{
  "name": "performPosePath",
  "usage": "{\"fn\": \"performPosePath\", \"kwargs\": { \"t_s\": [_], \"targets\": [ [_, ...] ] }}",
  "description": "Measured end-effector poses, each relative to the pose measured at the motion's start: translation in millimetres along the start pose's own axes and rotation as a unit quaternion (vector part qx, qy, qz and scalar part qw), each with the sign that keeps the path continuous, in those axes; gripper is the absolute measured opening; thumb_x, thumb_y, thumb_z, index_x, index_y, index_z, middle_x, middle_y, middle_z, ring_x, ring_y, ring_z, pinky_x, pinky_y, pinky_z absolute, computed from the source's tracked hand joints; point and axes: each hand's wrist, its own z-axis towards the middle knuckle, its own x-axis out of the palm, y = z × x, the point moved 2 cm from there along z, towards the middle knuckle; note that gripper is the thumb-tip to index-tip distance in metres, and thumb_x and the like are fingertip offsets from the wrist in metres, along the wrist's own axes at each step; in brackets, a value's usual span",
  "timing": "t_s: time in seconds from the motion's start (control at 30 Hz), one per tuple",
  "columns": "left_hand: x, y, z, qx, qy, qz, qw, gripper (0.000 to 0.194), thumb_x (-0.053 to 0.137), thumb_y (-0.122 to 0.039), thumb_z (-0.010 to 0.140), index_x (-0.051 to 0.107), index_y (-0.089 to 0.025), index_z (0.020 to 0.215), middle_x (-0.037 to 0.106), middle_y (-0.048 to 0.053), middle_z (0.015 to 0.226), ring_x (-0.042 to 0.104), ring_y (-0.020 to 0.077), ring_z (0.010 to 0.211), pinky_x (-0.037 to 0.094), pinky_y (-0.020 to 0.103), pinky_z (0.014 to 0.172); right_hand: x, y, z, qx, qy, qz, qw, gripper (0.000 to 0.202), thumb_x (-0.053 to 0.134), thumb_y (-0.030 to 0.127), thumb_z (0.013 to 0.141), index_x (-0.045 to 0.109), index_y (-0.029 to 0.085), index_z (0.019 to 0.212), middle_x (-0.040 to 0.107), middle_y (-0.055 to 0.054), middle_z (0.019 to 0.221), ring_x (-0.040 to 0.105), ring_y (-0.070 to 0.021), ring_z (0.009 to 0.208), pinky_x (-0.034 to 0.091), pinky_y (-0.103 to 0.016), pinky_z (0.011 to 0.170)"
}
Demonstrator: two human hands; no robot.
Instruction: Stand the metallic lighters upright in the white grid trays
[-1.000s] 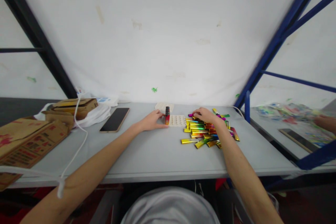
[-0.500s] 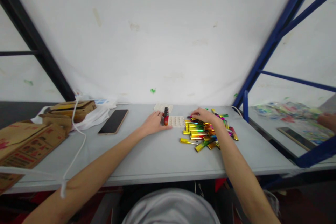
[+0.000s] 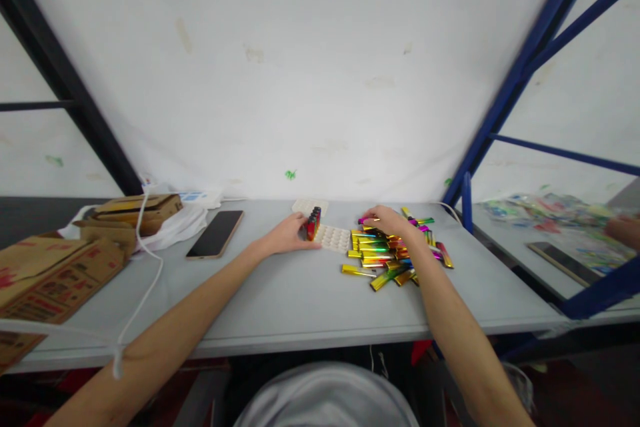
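A white tray with round holes lies on the grey table, slightly turned. Along its left edge stands a row of red lighters with dark tops. My left hand is at the left of the tray, thumb along the near side and fingers behind the row, gripping tray and lighters at that end. To the right, a pile of shiny gold and multicoloured lighters is spread out. My right hand is over the back of this pile, fingers bent together at a purple piece; the fingertips' hold is too small to make out.
A phone, a white bag and cardboard boxes with a white cable stand at the left. Another white tray lies behind. Beyond the blue frame are another phone and a person's hand.
My left hand has shifted slightly left, and the tray with its lighter row has turned, its left end nearer the left. My right hand has hardly moved.
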Motion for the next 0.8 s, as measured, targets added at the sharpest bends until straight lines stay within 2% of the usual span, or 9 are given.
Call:
{"fn": "performPosePath", "kwargs": {
  "t_s": [0.1,0.2,0.27,0.37,0.47,0.53,0.63,0.8],
  "targets": [
    [-0.8,-0.3,-0.8,0.007,0.004,0.005,1.000,0.067,0.074,-0.080,0.072,0.068,-0.018,0.092,0.064,0.008,0.095,0.063,0.0270,0.087,0.053,0.038,0.084,-1.0,1.0,0.7,-0.019,-0.090,0.019,0.996,0.017,0.067,0.021,0.094,0.076,0.015,0.108,0.076,-0.014,0.115,0.069,-0.0252,0.108,0.052,-0.035,0.101],
    [-2.3,-2.2,-1.1,0.012,0.006,0.002,1.000,0.066,0.075,-0.079,0.071,0.068,-0.017,0.092,0.063,0.007,0.093,0.062,0.0265,0.087,0.052,0.036,0.083,1.9,6.1,0.8,-0.045,-0.147,0.121,0.981,0.014,0.065,0.025,0.095,0.067,0.018,0.108,0.073,-0.012,0.113,0.070,-0.0217,0.098,0.056,-0.035,0.091],
    [-2.6,-3.4,-1.3,0.013,0.005,-0.008,1.000,0.065,0.077,-0.078,0.070,0.069,-0.017,0.093,0.063,0.006,0.092,0.062,0.0261,0.086,0.051,0.035,0.081,8.2,14.5,1.8,-0.055,-0.135,0.235,0.961,0.018,0.062,0.033,0.097,0.058,0.022,0.110,0.072,-0.008,0.114,0.070,-0.0174,0.083,0.058,-0.032,0.075],
    [-2.0,-5.0,-1.6,0.014,-0.003,-0.022,1.000,0.065,0.079,-0.077,0.068,0.070,-0.017,0.092,0.064,0.006,0.090,0.061,0.0260,0.085,0.050,0.035,0.080,21.8,36.3,6.0,-0.067,-0.088,0.389,0.915,0.031,0.061,0.048,0.096,0.045,0.026,0.112,0.072,-0.003,0.104,0.061,-0.0121,0.061,0.049,-0.025,0.054],
    [-1.2,-7.2,-2.3,0.014,-0.010,-0.026,1.000,0.064,0.080,-0.076,0.067,0.070,-0.017,0.090,0.063,0.005,0.088,0.061,0.0259,0.083,0.050,0.035,0.079,33.8,61.4,12.3,-0.063,-0.086,0.474,0.874,0.040,0.063,0.056,0.092,0.042,0.028,0.112,0.062,0.007,0.078,0.047,-0.0099,0.052,0.036,-0.020,0.047],
    [-1.0,-8.3,-2.8,0.012,-0.010,-0.025,1.000,0.064,0.080,-0.076,0.067,0.070,-0.017,0.090,0.063,0.005,0.088,0.060,0.0259,0.083,0.050,0.035,0.078,39.1,74.4,15.8,-0.040,-0.108,0.493,0.862,0.040,0.063,0.058,0.092,0.046,0.027,0.111,0.051,0.009,0.068,0.042,-0.0100,0.051,0.032,-0.020,0.048],
    [-0.9,-9.3,-3.2,0.013,-0.007,-0.024,1.000,0.065,0.079,-0.076,0.068,0.070,-0.016,0.092,0.064,0.006,0.090,0.061,0.0266,0.085,0.051,0.036,0.079,43.3,86.0,16.6,-0.014,-0.139,0.468,0.873,0.040,0.053,0.064,0.096,0.054,0.024,0.101,0.042,0.008,0.062,0.041,-0.0117,0.052,0.031,-0.022,0.048],
    [-1.8,-10.2,-3.5,0.019,-0.010,-0.029,0.999,0.063,0.080,-0.075,0.068,0.069,-0.016,0.090,0.064,0.007,0.090,0.061,0.0272,0.086,0.052,0.038,0.081,45.0,93.7,9.0,-0.025,-0.218,0.358,0.908,0.050,0.047,0.068,0.096,0.052,0.023,0.077,0.045,0.004,0.062,0.043,-0.0144,0.060,0.033,-0.026,0.056]
  ]
}}
